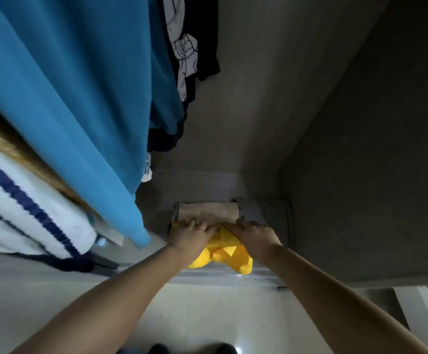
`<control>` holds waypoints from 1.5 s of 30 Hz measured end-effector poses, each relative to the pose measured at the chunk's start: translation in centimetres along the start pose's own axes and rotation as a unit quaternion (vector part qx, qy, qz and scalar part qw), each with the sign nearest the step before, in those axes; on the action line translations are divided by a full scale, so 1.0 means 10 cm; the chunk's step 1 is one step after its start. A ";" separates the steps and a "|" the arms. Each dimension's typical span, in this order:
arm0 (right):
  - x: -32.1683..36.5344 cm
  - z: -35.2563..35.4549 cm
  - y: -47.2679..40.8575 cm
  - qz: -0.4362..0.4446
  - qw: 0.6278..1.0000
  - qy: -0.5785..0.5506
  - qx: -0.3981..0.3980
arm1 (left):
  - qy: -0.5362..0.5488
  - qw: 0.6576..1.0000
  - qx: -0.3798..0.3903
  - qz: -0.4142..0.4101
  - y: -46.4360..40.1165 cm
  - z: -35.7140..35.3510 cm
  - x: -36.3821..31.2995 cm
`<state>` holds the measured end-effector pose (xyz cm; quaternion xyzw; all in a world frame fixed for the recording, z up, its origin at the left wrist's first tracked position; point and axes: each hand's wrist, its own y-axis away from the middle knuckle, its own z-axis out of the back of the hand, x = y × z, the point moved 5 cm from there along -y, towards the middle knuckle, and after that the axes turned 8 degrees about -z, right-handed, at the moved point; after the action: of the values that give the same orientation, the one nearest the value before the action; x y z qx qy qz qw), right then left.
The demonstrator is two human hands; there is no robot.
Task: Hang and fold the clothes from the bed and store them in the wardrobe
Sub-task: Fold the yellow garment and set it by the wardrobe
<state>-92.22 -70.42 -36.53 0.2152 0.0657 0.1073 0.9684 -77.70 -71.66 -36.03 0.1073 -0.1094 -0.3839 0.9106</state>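
Stripes come first at the far left: a white garment with navy bands [21,200] hangs beside a blue top [75,93], and further in hangs a black piece with a white line print [187,54], all suspended so their hems clear the wardrobe floor [154,213] and leave room below for folded things. Low in the middle, the left hand [195,235] presses down on the folded yellow garment [228,254], fingers curled over its far edge, seemingly gripping the cloth, though blur makes the hold hard to read. The garment lies at the front of the wardrobe floor, its near end reaching over the metal door track [223,277], and its far edge meets a beige folded item [207,212] already stored behind it; likely it is being slid in tight against that pile to keep the fold from springing open. The right hand [253,232] clamps the garment's other side in the same way, just beside a grey folded item [261,209] near the wardrobe's right wall [361,149]. No brand, label or writing can be read anywhere.
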 end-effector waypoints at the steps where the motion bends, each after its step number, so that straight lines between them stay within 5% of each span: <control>1: -0.05 -0.09 -0.20 -0.008 1.000 0.010 -0.013 | 0.008 1.000 0.006 -0.008 -0.19 -0.19 0.07; 11: -0.20 -0.89 -1.96 -0.044 0.984 0.046 -0.167 | -0.045 0.994 -0.071 0.064 -1.50 -1.59 0.96; 16: 0.01 -1.98 -2.18 -0.044 0.994 0.018 -0.099 | -0.008 0.995 -0.085 0.049 -1.61 -2.65 0.63; 18: 0.10 -2.24 -2.22 -0.058 0.987 0.061 -0.136 | 0.010 0.993 -0.108 0.043 -1.59 -2.91 0.55; 22: 0.21 -2.74 -2.29 -0.043 0.998 0.037 -0.035 | 0.082 0.996 0.001 0.029 -1.57 -3.60 0.49; 37: 0.14 -2.83 -2.39 -0.017 0.997 0.032 0.065 | 0.165 0.976 0.139 0.020 -1.63 -3.59 0.48; 41: 0.13 -2.46 -2.09 -0.013 0.993 -0.008 0.114 | 0.169 0.975 0.140 0.025 -1.41 -3.11 0.42; 45: 0.15 -1.68 -1.60 0.006 0.998 -0.028 0.059 | 0.174 0.978 0.109 0.038 -1.08 -2.31 0.43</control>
<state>-90.80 -77.50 -58.62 0.2755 0.0439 0.1030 0.9548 -75.60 -79.60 -60.53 0.2663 0.0055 -0.3107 0.9124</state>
